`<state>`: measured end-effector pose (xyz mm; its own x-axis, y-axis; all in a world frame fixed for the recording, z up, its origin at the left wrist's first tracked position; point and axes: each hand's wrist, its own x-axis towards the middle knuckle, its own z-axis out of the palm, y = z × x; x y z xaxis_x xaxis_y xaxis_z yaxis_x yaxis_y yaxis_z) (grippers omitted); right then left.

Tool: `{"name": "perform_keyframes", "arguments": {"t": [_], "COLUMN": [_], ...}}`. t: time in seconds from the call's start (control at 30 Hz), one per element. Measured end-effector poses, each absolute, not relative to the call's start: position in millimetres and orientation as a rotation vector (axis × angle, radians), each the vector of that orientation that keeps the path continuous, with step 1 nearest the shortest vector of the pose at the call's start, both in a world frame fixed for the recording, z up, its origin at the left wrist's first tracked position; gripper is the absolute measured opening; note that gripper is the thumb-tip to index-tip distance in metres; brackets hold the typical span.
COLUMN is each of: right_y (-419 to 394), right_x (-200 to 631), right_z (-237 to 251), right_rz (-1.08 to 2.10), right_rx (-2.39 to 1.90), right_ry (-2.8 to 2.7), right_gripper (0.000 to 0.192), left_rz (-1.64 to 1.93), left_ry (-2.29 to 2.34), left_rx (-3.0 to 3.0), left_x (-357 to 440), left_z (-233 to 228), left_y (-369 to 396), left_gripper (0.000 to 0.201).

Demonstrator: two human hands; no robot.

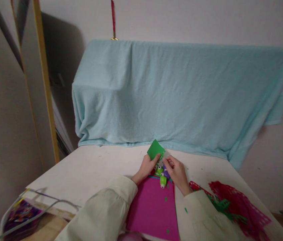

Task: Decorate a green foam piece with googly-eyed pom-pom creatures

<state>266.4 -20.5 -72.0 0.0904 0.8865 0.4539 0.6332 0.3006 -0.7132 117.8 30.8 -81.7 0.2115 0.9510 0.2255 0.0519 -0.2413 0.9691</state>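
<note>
My left hand pinches a small green paper sheet by its lower edge and holds it tilted above the white table. My right hand is closed around something small just right of the sheet; what it grips is hidden by the fingers. Small green and purple craft punches lie between both hands at the far end of a magenta sheet, which lies flat in front of me. Cream sleeves cover both forearms.
A pale blue cloth drapes over a large object at the table's back. Punched red and green paper scraps lie at the right. A clear bag with colourful contents sits at the left front. A yellow-edged board leans at the left.
</note>
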Motion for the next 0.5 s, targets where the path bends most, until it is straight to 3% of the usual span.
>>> {"name": "perform_keyframes", "arguments": {"t": [0.17,0.27,0.5], "right_y": [-19.6,-15.9,-7.3], "right_x": [270.3,274.9,282.1], "right_z": [-65.9,-64.5,-71.6], "right_rz": [0.638,0.741,0.94], "right_rx": [-1.171,-1.06,-1.073], "right_ry": [-1.318,-1.166,-1.053], "right_gripper": [0.043,0.04,0.043], "left_rz": [1.229,1.187,1.086], "left_ry": [0.814,0.752,0.65], "left_rx": [1.6,1.612,1.618], "left_x": [121.2,121.4,119.7], "left_z": [-81.3,-80.5,-85.1], "left_y": [26.7,23.6,23.1], "left_gripper": [0.04,0.044,0.045]}}
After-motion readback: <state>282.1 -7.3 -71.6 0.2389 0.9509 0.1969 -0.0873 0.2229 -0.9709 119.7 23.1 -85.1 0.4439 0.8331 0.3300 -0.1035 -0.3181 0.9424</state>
